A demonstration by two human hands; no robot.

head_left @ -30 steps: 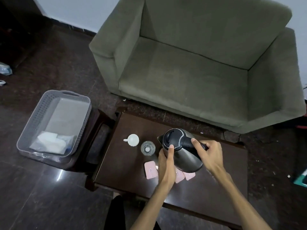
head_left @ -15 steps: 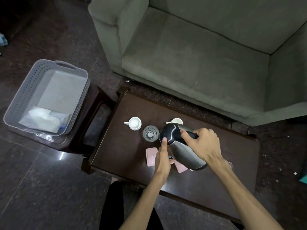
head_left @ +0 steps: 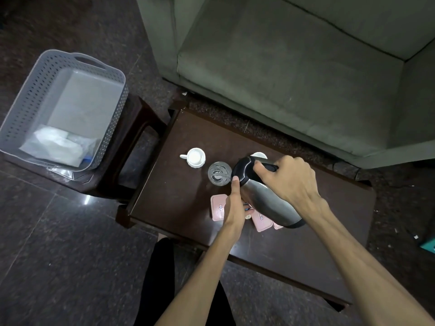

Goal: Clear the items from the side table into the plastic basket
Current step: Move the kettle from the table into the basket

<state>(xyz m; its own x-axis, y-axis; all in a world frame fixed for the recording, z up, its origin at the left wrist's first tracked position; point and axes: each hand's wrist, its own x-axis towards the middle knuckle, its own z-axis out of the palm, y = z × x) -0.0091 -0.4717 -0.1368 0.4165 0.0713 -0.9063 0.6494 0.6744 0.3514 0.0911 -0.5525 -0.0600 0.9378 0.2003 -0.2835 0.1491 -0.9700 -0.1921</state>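
A steel kettle (head_left: 266, 198) with a black lid is tipped toward a clear glass (head_left: 219, 173) on the dark side table (head_left: 179, 203). My right hand (head_left: 292, 182) grips its black handle. My left hand (head_left: 235, 205) presses against the kettle's body, thumb up by the lid. A white cup (head_left: 195, 157) stands left of the glass, and a second white cup (head_left: 259, 155) peeks out behind the kettle. Pink packets (head_left: 217, 207) lie under my hands. The grey plastic basket (head_left: 30, 95) stands at the left on a stool.
A green sofa (head_left: 294, 67) runs behind the table. The basket holds white plastic bags (head_left: 56, 144) at its near end. A dark wooden stool (head_left: 138, 128) carries the basket. A teal object (head_left: 429, 245) lies on the floor at the right edge.
The kettle has tilted over toward the glass, lid end down to the left. Both hands stayed on it. The camera has dipped lower over the table.
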